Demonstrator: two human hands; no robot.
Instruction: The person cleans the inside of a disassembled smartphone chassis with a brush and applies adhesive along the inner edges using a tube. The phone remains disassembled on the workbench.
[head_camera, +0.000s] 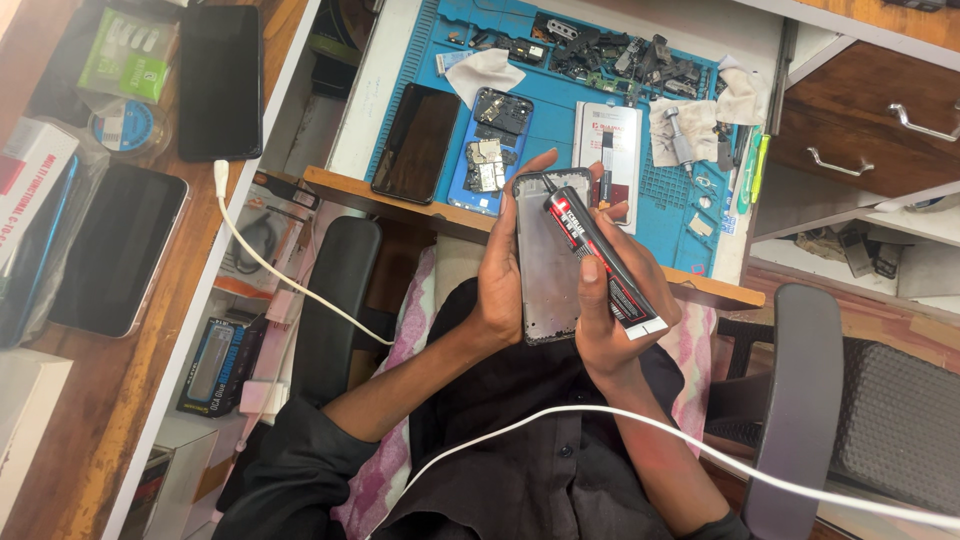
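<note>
My left hand (500, 270) grips a grey phone back frame (548, 270) by its left edge, holding it upright in front of my chest. My right hand (610, 300) is closed round a black and red glue tube (598, 262), whose nozzle tip touches the frame near its top left corner. Both hands hover just in front of the blue work mat (560, 110).
On the mat lie a dark phone (418, 143), an opened blue phone with exposed boards (492, 150), a white box (608, 150), cloths, tweezers and several small parts. Phones and a tablet (118, 250) sit on the wooden shelf at left. White cables cross my lap. A grey chair armrest (795, 400) stands right.
</note>
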